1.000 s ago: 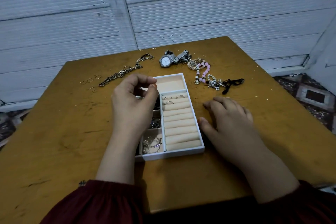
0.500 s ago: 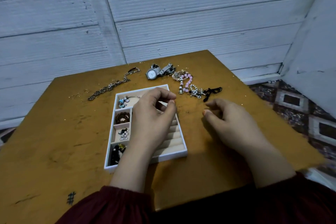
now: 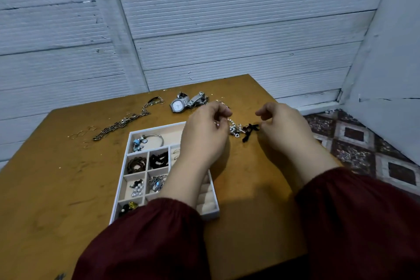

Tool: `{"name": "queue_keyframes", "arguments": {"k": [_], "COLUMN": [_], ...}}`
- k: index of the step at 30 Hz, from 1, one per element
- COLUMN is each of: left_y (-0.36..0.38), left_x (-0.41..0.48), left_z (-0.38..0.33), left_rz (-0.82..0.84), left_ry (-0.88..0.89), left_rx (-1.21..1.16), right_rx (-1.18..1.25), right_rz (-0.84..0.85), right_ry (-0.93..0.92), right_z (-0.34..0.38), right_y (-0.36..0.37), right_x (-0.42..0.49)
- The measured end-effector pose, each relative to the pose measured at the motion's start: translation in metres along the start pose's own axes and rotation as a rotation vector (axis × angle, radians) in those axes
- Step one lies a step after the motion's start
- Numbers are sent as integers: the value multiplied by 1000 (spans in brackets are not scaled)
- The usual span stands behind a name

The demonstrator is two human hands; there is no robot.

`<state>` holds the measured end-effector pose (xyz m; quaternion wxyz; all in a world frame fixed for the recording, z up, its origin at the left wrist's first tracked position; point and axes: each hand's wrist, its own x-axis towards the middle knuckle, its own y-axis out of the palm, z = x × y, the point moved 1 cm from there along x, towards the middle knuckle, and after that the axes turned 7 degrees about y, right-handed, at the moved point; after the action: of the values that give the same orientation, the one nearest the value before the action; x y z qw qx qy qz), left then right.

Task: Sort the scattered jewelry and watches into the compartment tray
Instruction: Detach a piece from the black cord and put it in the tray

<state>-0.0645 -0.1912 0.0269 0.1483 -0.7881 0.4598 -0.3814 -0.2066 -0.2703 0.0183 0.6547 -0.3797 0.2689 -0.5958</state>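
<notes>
Left hand (image 3: 205, 135) pinches the beads (image 3: 234, 128), which lie just right of the tray (image 3: 156, 128)'s far end. Right hand (image 3: 285, 130), fingers curled, meets their black bow (image 3: 248, 131); whether it grips, I cannot tell.

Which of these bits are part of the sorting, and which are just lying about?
Job: compartment tray, watch, chain necklace, thin rings, bead tangle, black bow, left hand, right hand.
Just there: table, patterned floor, white wall.
</notes>
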Motion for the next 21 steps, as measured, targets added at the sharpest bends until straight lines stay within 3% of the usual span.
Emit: {"name": "queue_keyframes", "arguments": {"k": [13, 21], "left_y": [26, 42], "left_x": [49, 40], "left_z": [21, 17], "left_rz": [148, 267], "left_ry": [-154, -22], "left_rx": [229, 439], "right_rx": [221, 198], "right_rz": [-53, -52], "right_ry": [-30, 13], "right_z": [-15, -21], "right_y": [27, 26], "right_x": [39, 45]}}
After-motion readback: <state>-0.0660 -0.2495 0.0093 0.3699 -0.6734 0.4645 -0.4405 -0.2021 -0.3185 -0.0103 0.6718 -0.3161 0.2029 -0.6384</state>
